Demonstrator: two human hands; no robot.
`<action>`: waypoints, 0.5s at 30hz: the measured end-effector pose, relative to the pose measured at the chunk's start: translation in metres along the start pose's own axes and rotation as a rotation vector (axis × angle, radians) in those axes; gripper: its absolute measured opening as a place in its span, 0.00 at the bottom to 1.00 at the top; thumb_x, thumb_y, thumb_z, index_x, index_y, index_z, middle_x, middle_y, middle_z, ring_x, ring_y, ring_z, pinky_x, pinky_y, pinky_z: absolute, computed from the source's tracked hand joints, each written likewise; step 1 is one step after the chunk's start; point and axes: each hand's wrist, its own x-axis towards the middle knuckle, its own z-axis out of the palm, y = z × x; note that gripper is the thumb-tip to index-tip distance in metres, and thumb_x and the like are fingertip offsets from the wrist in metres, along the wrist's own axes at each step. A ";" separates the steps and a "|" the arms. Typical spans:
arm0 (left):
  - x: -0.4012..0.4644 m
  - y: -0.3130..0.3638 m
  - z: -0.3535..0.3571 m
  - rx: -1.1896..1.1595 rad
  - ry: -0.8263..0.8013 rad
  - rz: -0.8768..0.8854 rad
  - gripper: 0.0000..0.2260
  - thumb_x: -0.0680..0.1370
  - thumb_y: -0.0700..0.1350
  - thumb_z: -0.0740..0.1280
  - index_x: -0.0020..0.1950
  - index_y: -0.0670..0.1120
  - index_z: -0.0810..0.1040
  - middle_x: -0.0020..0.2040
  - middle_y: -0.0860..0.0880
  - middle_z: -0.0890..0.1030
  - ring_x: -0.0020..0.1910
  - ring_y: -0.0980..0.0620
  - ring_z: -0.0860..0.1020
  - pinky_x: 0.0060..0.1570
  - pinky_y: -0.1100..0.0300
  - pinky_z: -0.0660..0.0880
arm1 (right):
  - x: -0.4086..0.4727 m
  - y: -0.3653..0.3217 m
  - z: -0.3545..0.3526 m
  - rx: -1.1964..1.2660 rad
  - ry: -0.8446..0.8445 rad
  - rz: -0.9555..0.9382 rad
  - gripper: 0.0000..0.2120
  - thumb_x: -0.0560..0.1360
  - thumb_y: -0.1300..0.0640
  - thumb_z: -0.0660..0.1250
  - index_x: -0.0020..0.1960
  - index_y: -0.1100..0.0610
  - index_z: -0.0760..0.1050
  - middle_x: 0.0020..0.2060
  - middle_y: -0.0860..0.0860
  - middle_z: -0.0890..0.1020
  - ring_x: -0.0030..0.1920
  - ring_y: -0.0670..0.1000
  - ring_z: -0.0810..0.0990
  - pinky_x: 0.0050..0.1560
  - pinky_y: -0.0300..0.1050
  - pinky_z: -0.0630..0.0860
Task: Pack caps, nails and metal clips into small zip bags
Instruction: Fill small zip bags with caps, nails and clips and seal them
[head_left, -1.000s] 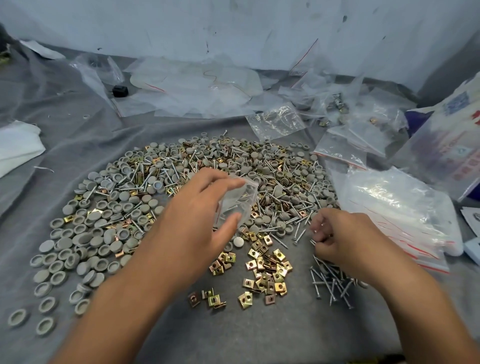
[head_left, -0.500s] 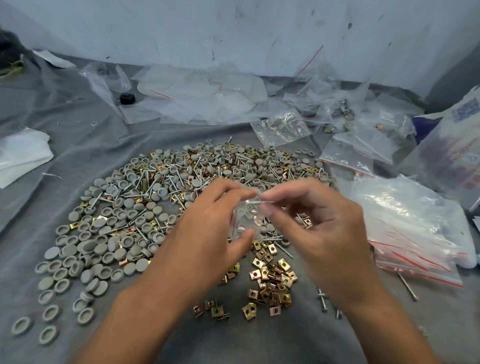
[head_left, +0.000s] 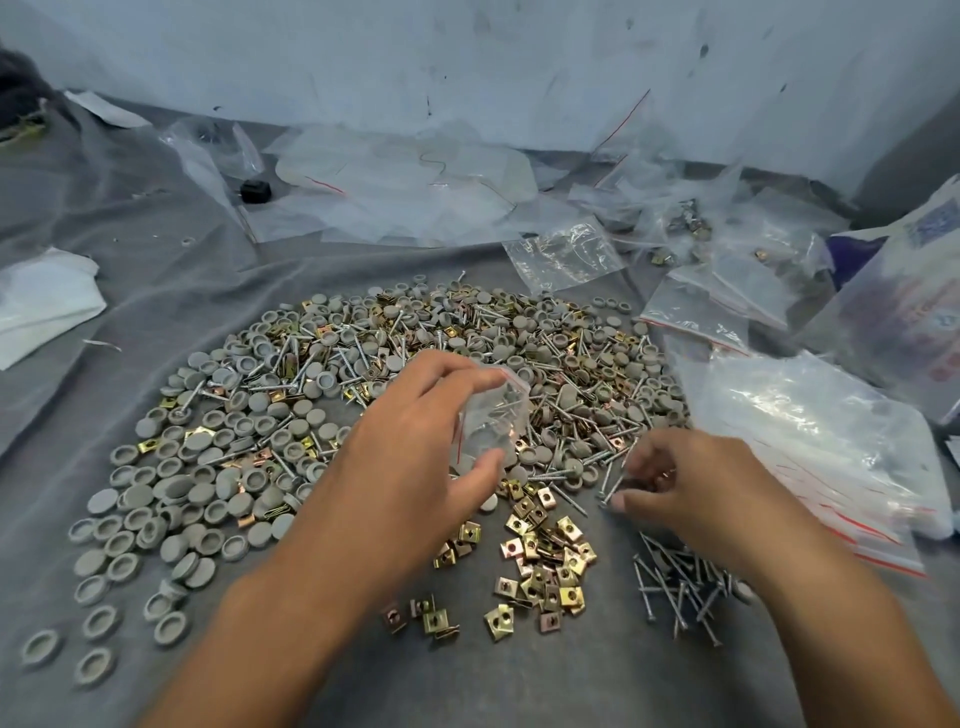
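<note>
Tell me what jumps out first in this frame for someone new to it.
The big mixed heap of grey caps, nails and brass-coloured metal clips spread across the grey cloth in the middle. Over it, the left hand holds a small zip bag with nails inside, while the right hand pinches nails from the pile at right. Clear plastic bags litter the back and right side.

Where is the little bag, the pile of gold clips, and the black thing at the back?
small zip bag (head_left: 493, 415): head view, clear middle.
gold clips (head_left: 545, 561): head view, pile centre.
black thing (head_left: 255, 190): head view, its top.
</note>
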 end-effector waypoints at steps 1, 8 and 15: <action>0.000 0.000 0.000 -0.003 0.002 0.002 0.26 0.73 0.56 0.68 0.70 0.60 0.68 0.54 0.71 0.62 0.56 0.75 0.68 0.49 0.76 0.64 | 0.001 0.000 0.002 -0.003 -0.020 0.018 0.12 0.70 0.48 0.79 0.46 0.44 0.77 0.44 0.41 0.81 0.43 0.41 0.78 0.39 0.40 0.71; -0.001 0.000 0.000 0.018 -0.001 0.018 0.25 0.73 0.56 0.68 0.70 0.58 0.70 0.55 0.72 0.61 0.57 0.78 0.66 0.46 0.79 0.64 | 0.006 -0.003 0.006 -0.120 -0.020 -0.093 0.09 0.74 0.50 0.76 0.45 0.40 0.77 0.41 0.37 0.79 0.42 0.38 0.76 0.41 0.42 0.75; -0.001 -0.005 -0.001 0.017 0.010 0.032 0.24 0.74 0.55 0.68 0.69 0.58 0.70 0.55 0.71 0.62 0.59 0.72 0.68 0.50 0.75 0.66 | 0.014 0.003 0.005 -0.157 -0.018 -0.232 0.08 0.74 0.47 0.75 0.46 0.38 0.76 0.48 0.38 0.72 0.49 0.41 0.71 0.47 0.44 0.74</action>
